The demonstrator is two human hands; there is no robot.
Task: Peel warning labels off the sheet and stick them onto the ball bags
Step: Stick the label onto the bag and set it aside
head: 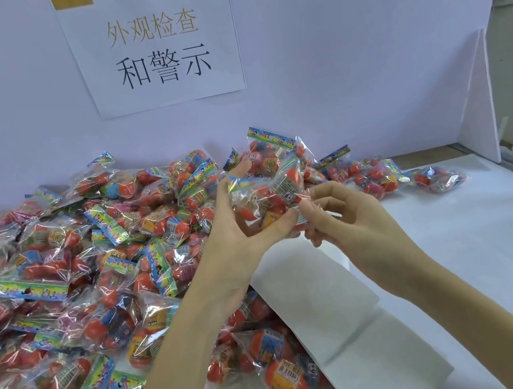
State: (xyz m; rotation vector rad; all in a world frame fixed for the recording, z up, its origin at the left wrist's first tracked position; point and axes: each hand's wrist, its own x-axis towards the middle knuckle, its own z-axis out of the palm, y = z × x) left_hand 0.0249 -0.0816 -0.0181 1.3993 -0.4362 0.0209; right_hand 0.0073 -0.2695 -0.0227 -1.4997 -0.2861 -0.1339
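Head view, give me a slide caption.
Both hands hold one ball bag above the heaped bags.

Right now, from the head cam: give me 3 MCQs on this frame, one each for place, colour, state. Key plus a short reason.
1. Where is the big pile of ball bags?
A. on the person's left side of the table
B. on the right edge of the table
C. in a box on the floor

2. What colour are most balls in the bags?
A. green
B. red-orange
C. black

3. What is the left hand doing?
A. resting flat on the table
B. holding one ball bag in the air
C. pointing at the wall sign

Key: 1 A, the heap fills the left half of the view. 2 B, red-orange balls show through the clear film. 3 B, its thumb and fingers grip the bag while the right hand pinches at the bag's lower edge.
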